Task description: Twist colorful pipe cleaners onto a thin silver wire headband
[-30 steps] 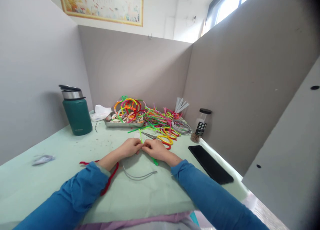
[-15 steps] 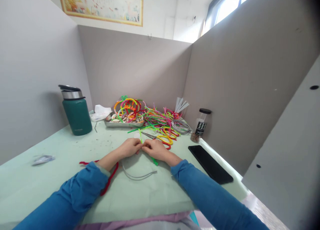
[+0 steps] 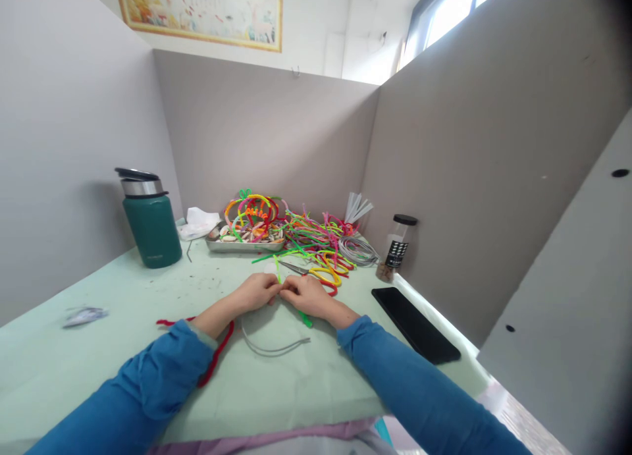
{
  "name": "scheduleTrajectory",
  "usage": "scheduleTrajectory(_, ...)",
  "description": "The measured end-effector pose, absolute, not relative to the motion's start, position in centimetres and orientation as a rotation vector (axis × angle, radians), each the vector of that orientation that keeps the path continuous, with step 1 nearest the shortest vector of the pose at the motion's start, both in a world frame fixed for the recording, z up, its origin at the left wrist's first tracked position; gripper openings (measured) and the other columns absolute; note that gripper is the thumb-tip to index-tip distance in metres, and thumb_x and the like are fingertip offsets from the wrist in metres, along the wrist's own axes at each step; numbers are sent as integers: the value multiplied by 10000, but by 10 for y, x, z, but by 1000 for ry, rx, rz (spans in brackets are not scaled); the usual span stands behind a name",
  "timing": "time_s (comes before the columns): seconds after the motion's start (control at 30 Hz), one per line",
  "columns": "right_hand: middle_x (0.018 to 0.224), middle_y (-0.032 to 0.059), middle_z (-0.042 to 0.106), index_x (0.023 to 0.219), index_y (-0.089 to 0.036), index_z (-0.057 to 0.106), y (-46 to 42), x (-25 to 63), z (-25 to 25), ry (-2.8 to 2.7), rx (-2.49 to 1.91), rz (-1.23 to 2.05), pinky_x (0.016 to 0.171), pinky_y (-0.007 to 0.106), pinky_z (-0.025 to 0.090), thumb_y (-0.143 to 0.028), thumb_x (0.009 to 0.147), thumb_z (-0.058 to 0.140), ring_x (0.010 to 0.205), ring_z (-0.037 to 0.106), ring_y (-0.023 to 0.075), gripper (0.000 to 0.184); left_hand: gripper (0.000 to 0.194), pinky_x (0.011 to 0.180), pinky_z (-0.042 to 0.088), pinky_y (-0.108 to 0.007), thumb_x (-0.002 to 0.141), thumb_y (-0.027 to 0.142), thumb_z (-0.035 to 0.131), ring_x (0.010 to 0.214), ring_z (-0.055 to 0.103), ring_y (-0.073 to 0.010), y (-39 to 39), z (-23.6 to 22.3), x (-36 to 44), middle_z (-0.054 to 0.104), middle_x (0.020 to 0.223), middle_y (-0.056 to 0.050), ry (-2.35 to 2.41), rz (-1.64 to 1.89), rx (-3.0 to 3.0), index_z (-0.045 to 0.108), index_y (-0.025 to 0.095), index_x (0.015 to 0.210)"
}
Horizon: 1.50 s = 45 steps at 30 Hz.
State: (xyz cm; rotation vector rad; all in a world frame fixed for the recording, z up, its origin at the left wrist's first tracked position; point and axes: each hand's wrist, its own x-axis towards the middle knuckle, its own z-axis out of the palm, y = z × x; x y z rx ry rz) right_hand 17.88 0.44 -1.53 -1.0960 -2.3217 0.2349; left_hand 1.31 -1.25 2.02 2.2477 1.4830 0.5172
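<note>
My left hand and my right hand rest close together on the pale green table, fingers pinched on a green pipe cleaner that runs between them and sticks out below the right hand. A grey wire loop lies on the table just under the hands. A red pipe cleaner lies under my left forearm.
A pile of coloured pipe cleaners and a metal tray sit behind the hands, with scissors in front. A green thermos stands at the left, a small jar and a black phone at the right. Grey partitions enclose the desk.
</note>
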Motion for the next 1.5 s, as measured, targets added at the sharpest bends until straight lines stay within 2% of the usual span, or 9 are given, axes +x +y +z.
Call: scheduleTrajectory(1.5,686,-17,616,800,-187,587,8,180,-20,-2329,-1043,207,544,207,277,-338,802,499,621,522,101,175,380,493,294,-211,779,462,343,459,421,-103,-11,18,12,511,507,12,1464,531,2269,498,173,588)
